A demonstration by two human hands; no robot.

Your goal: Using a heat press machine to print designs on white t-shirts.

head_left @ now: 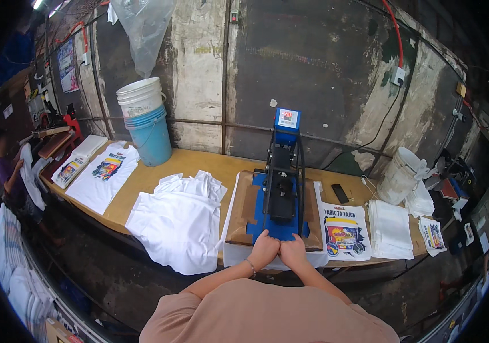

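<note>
A heat press (281, 212) with a blue plate, black upper body and blue control box stands on the table in front of me. At its front edge, my left hand (264, 251) and my right hand (293, 251) are side by side, closed around the front of its handle. My fingers mostly cover that part of the handle. Brown sheeting (240, 220) lies under the blue plate, with white cloth showing around it. Just right of the press lies a printed white cloth (344, 231) with a colourful bucket-shaped design.
White shirts (178, 220) are heaped left of the press; a printed shirt (104, 174) lies beyond. Stacked buckets (147, 134) stand at the back left. To the right are a phone (340, 193), folded white cloths (390, 228) and a white bucket (398, 176). Another person (10, 171) holds cloth far left.
</note>
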